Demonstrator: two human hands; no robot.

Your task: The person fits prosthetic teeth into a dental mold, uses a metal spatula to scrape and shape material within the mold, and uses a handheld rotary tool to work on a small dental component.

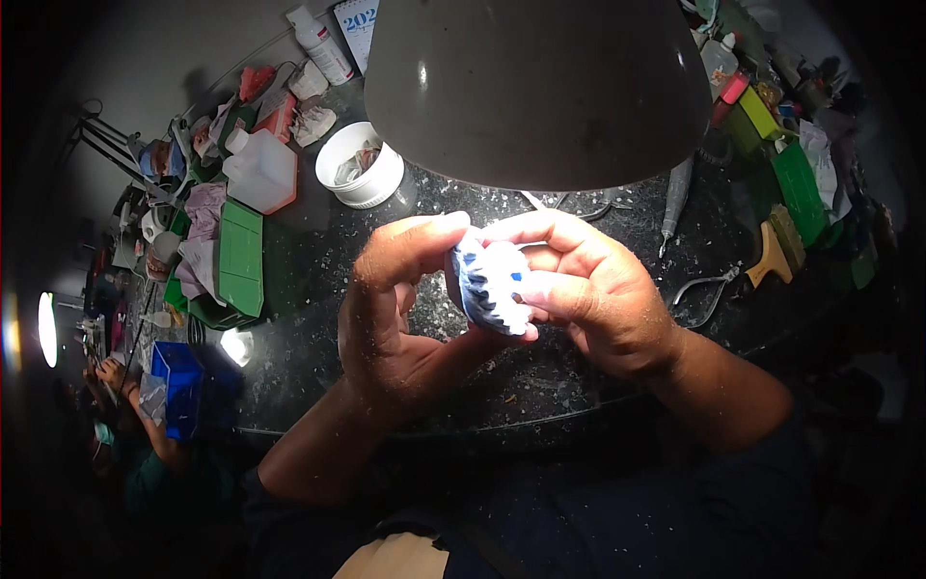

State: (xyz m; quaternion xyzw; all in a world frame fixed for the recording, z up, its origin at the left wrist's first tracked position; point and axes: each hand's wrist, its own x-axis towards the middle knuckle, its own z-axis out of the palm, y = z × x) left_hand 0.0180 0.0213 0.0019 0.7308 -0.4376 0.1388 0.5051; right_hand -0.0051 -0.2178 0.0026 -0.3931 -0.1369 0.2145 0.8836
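Both hands have their fingers closed in on a white toothed cast (497, 280) streaked with blue, held up just below the near edge of a big grey hood (535, 96). The left hand (386, 318) grips it between a bent finger at the top and the thumb running underneath. The right hand (612, 304) is pinched narrow on the other side, thumb pressed to the cast, the other fingers bent. Bright light washes out part of the white surface.

Beneath them, below the hood, spreads a dark tabletop (299, 381), scattered with pale crumbs. Just left of the hood stands a white tub (371, 196) with thin pieces inside. Farther left of it sit a translucent bottle (262, 172) and a green bin (241, 259) with papers by it; a white bottle (323, 46) is near its upper left edge.

By the hood's lower right lies a slim grey handpiece (677, 198), with curved pliers (709, 289) below. Well right of the hood are a wooden-handled brush (769, 261) and another green bin (799, 193). Far to its lower left, I spot a blue bin (178, 386) and a co-worker's hand (114, 374).
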